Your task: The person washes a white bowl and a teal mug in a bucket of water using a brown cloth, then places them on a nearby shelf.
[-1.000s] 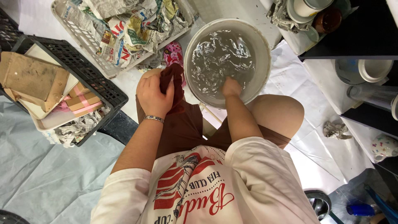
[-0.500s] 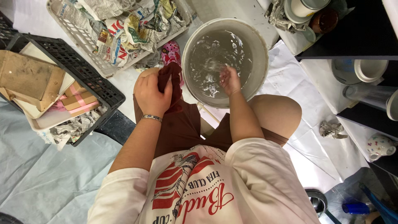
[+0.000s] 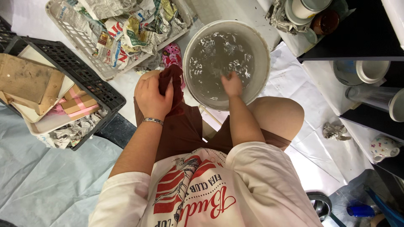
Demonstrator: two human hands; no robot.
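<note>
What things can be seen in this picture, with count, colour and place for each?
bucket: one, white, full of rippling water, top centre.
dark cloth: one, maroon, beside the bucket.
wire basket: one, white, holding crumpled newspaper, top left.
black crate: one, left, holding wooden boards and pink card.
mug: one, white with coloured spots, right edge.
crumpled paper: one, grey, on the white sheet at right.
bracelet: one, silver, on the left wrist.
left hand: grips the dark cloth.
right hand: dipped in the bucket's water.
</note>
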